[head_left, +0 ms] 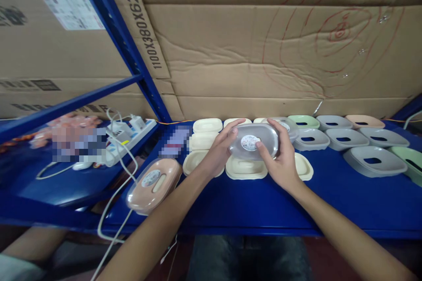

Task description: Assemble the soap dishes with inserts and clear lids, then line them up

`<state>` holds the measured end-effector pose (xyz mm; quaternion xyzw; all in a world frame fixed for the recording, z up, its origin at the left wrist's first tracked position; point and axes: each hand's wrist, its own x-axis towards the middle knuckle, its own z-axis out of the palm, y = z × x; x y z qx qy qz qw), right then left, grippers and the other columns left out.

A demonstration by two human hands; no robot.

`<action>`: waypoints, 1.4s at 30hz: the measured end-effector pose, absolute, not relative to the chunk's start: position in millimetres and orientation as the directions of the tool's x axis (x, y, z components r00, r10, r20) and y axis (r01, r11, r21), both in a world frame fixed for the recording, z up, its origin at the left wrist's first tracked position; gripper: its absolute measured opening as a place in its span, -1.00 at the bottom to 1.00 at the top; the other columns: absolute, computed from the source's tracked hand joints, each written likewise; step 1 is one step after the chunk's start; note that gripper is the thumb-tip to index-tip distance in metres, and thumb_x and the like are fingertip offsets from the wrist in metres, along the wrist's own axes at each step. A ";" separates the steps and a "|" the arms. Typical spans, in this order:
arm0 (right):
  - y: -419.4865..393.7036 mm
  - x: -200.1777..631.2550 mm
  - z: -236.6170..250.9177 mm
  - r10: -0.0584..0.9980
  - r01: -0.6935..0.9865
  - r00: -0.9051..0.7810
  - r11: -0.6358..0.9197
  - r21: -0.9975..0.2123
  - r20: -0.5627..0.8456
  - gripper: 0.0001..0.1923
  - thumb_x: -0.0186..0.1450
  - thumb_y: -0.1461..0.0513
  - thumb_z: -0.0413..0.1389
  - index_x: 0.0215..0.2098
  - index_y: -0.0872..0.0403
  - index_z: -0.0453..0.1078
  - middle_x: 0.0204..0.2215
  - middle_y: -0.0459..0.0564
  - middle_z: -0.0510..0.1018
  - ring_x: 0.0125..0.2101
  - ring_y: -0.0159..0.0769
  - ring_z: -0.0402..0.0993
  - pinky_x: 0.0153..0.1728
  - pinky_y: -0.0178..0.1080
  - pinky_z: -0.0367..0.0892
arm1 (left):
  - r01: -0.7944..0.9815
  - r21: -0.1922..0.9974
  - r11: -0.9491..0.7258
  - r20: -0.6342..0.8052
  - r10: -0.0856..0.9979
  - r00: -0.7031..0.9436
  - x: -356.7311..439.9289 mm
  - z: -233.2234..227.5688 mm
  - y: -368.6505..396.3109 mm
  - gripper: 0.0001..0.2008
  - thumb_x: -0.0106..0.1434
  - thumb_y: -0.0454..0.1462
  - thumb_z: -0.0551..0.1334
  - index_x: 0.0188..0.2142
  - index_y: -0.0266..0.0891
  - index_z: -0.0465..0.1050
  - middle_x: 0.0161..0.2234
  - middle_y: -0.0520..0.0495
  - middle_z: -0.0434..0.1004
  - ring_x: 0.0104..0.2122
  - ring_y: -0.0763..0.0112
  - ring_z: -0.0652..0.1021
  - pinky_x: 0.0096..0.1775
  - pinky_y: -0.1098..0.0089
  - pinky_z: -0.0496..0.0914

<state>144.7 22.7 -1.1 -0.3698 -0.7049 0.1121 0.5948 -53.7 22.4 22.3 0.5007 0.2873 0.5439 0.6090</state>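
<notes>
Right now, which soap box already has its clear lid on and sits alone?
The pink soap box at the shelf's left front edge; other bases sit unlidded in rows, and both hands hold a grey one.

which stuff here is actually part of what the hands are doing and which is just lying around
In hand:
left hand
right hand
grey dish with clear lid
cream trays
grey bases
finished pink dish

Lying about:
power strip
white cables
cardboard boxes

Light is dim and even, with a cool cast, apparently from overhead. The blue shelf (250, 202) shows a soft sheen toward 3 o'clock, and the clear lid (253, 140) catches faint glare. Shadows are weak. Wide-angle distortion bends the blue rack post (121, 44) toward 11 o'clock. Two patches near 9 o'clock are pixelated; the forearms at 6 o'clock look soft.
</notes>
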 end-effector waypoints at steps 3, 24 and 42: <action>24.1 144.5 1.6 0.638 0.377 -0.001 0.713 -0.591 0.770 -0.37 0.38 0.03 0.38 0.35 -0.12 0.37 0.24 0.09 0.59 0.23 0.04 0.56 0.26 0.18 0.51 | -0.424 0.904 -0.048 0.179 0.945 0.275 -53.0 19.8 24.3 -0.51 0.39 0.04 0.45 0.20 -0.08 0.57 0.19 -0.16 0.63 0.05 0.14 0.64 -0.02 0.29 0.48; 29.2 159.1 8.2 0.423 0.506 -0.328 0.834 -0.221 0.845 0.17 0.15 -0.13 0.55 0.55 -0.12 0.13 0.38 0.24 0.46 0.36 0.26 0.45 0.34 0.39 0.43 | -0.470 0.883 0.015 0.095 0.973 0.209 -53.8 23.0 23.5 -0.43 0.22 -0.16 0.58 0.19 -0.16 0.60 0.08 -0.16 0.70 0.04 0.12 0.65 0.07 0.22 0.44; 28.5 161.8 10.1 0.612 0.469 -0.040 0.710 -0.526 0.790 0.01 0.03 -0.19 0.57 0.34 -0.12 0.40 0.23 0.13 0.60 0.20 0.19 0.58 0.26 0.28 0.47 | -0.592 0.770 0.236 0.037 0.911 0.412 -56.1 25.2 22.7 -0.61 0.55 -0.04 0.26 0.22 -0.13 0.60 0.20 -0.18 0.68 0.31 -0.10 0.55 0.18 -0.01 0.57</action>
